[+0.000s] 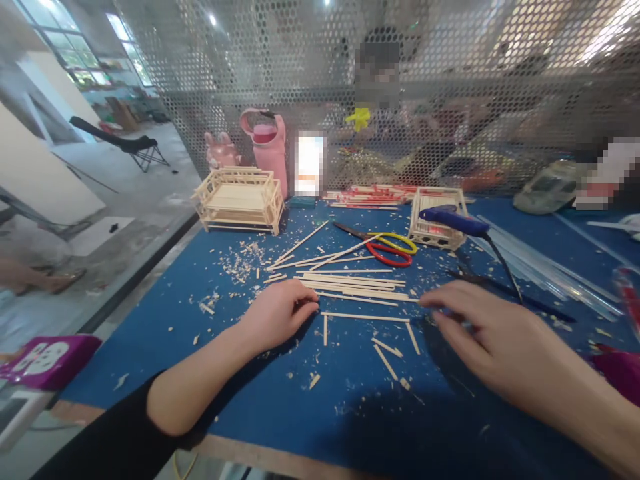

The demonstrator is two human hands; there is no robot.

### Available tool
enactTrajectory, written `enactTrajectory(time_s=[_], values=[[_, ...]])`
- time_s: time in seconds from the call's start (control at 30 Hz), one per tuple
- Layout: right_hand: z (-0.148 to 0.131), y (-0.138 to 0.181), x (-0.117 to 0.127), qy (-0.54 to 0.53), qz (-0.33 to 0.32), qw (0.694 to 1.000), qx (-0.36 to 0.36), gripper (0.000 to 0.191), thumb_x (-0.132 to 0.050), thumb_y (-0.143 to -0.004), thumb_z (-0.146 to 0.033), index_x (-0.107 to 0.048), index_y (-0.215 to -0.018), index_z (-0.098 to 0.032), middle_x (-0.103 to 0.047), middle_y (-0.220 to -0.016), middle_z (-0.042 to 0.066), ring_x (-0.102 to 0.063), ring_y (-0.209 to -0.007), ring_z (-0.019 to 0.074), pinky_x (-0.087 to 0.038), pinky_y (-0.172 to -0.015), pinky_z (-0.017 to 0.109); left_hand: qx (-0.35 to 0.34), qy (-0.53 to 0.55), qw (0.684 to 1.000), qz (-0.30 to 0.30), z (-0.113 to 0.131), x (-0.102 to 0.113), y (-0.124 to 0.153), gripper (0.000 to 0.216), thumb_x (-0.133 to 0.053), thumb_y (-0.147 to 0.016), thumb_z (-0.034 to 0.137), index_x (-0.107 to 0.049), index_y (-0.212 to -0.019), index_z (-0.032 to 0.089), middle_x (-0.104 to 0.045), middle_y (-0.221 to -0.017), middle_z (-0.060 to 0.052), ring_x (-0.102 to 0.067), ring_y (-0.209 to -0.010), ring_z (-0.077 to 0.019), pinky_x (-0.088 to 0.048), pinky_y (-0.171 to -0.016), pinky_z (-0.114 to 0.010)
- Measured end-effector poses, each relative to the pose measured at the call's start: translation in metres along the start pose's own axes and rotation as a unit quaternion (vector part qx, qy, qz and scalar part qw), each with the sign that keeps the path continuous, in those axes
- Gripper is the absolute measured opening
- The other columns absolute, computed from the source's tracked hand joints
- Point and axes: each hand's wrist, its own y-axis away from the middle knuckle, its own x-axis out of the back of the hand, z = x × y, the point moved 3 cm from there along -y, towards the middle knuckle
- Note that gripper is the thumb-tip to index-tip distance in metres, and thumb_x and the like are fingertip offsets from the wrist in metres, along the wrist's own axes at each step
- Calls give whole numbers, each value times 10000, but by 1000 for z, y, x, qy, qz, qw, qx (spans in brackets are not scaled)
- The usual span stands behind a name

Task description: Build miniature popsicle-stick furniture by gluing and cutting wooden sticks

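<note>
My left hand (279, 312) rests low over the blue table, fingers curled, with a narrow gap between thumb and forefinger. Its fingertips are at the left ends of a bunch of thin wooden sticks (353, 283). At the bunch's right side, my right hand (483, 327) has thumb and fingers apart; its forefinger is close to one stick's end, and I cannot tell whether it touches. Between the hands lies a separate stick (365, 317), with a short stick (325, 330) below its left end and another short stick (413, 338) below its right end.
Scissors (383, 247) with red and yellow handles lie behind the sticks. A small wooden frame model (240, 200) stands back left; a blue glue gun (453, 219) rests on another wooden frame (417, 230). Farther back are a pink bottle (270, 153), red-tipped sticks (370, 195) and perforated mesh (310, 80).
</note>
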Motion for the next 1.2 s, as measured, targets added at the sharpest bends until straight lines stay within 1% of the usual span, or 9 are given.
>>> enactTrajectory(time_s=[0.1, 0.17, 0.27, 0.4, 0.47, 0.57, 0.67, 0.83, 1.2], values=[[-11, -16, -18, -8, -104, 994, 26, 251, -378, -846, -271, -617, -793, -213, -644, -821, 46, -604, -731, 180, -464, -629, 300, 12, -36, 999, -30, 9, 0, -5, 200, -484, -802, 298, -646, -800, 181, -645, -779, -36, -562, -716, -154, -420, -644, -262], [-16, -24, -29, -21, -119, 991, 48, 242, -402, -852, -265, -629, -784, -217, -641, -822, 40, -592, -773, 180, -456, -671, 302, 30, -68, 996, -44, 15, 2, -13, 180, -490, -781, 276, -642, -769, 181, -645, -747, -33, -555, -666, -158, -410, -608, -269], [-19, -28, -42, -38, -90, 992, 74, 220, -429, -853, -251, -642, -811, -210, -628, -826, 46, -571, -812, 184, -444, -705, 309, 43, -78, 996, -27, 24, 3, -21, 168, -459, -767, 221, -621, -742, 181, -641, -720, -24, -545, -626, -153, -403, -591, -273], [-16, -25, -55, -64, -29, 993, 95, 235, -417, -863, -234, -649, -850, -199, -619, -816, 59, -550, -811, 180, -439, -703, 308, 34, -35, 995, 87, 25, 0, -12, 193, -408, -767, 156, -574, -866, 167, -633, -802, -32, -547, -682, -139, -419, -639, -265], [-14, -23, -59, -73, -1, 992, 103, 246, -402, -868, -220, -647, -869, -192, -618, -815, 66, -545, -802, 177, -434, -698, 304, 31, -21, 992, 117, 22, -1, -4, 212, -393, -778, 158, -544, -927, 161, -625, -825, -38, -546, -690, -135, -422, -644, -262], [-14, -22, -61, -73, 19, 991, 113, 238, -411, -863, -219, -646, -868, -186, -614, -801, 71, -535, -780, 179, -418, -687, 313, 43, -18, 995, 90, 17, -4, 2, 203, -396, -781, 176, -516, -945, 175, -620, -781, -20, -546, -657, -135, -417, -617, -265], [-15, -23, -63, -75, 1, 991, 115, 228, -425, -856, -226, -650, -842, -195, -610, -780, 62, -526, -760, 180, -395, -671, 319, 58, -42, 996, 53, 19, -8, 1, 215, -430, -766, 218, -501, -967, 186, -605, -722, -7, -544, -643, -151, -412, -610, -280], [-15, -24, -65, -81, -21, 992, 98, 226, -437, -849, -230, -653, -789, -204, -605, -748, 48, -517, -741, 175, -366, -644, 312, 73, -87, 993, 20, 28, -19, -1, 326, -461, -754, 285, -462, -1062, 180, -603, -764, -34, -557, -689, -185, -422, -644, -312], [-11, -24, -67, -69, -17, 992, 102, 230, -441, -845, -211, -660, -774, -203, -603, -728, 43, -518, -721, 161, -364, -642, 297, 86, -116, 989, -8, 29, -24, 0, 355, -415, -765, 247, -424, -1111, 168, -604, -742, -42, -570, -678, -210, -426, -625, -324]])
